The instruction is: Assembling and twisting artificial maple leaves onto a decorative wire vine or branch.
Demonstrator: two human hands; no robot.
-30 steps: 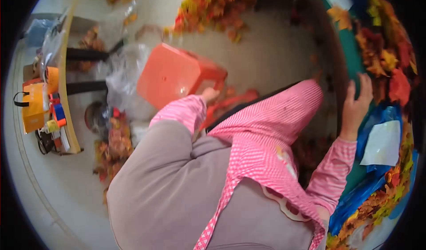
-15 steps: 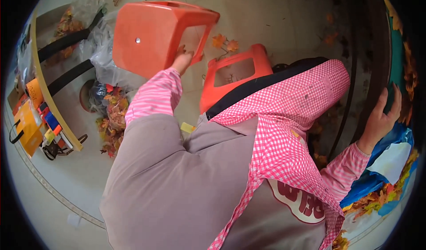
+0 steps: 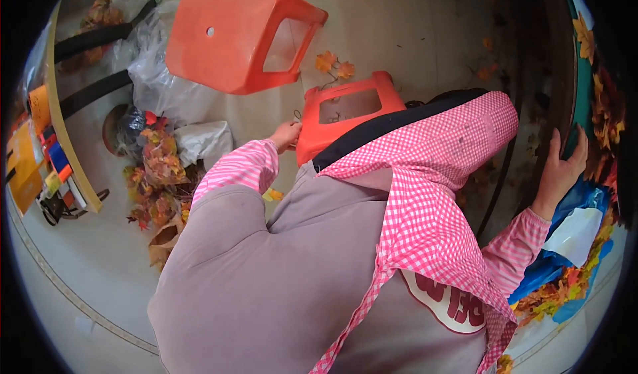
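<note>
My left hand (image 3: 286,135) is low at the side of a red-orange plastic stool (image 3: 311,128), its fingers curled against the stool's edge. Part of that stool lies hidden under my pink checked apron and dark clothing. Farther off stands a second red-orange stool (image 3: 216,38) with a small hole in its seat, which no hand touches. On the right, my right hand (image 3: 565,168) rests by the edge of a green-topped table (image 3: 582,101), thumb and fingers spread, holding nothing.
Orange maple leaves (image 3: 335,65) lie on the floor between the stools. Clear plastic bags (image 3: 163,75) and bundles of autumn leaves (image 3: 163,161) are at the left, beside a wooden-edged table (image 3: 73,155) with small items. Blue plastic with a white sheet (image 3: 573,236) lies at the right.
My left hand has let go of the farther stool and come back to the nearer one. That farther stool now sits slightly farther away. My right hand stays at the table edge.
</note>
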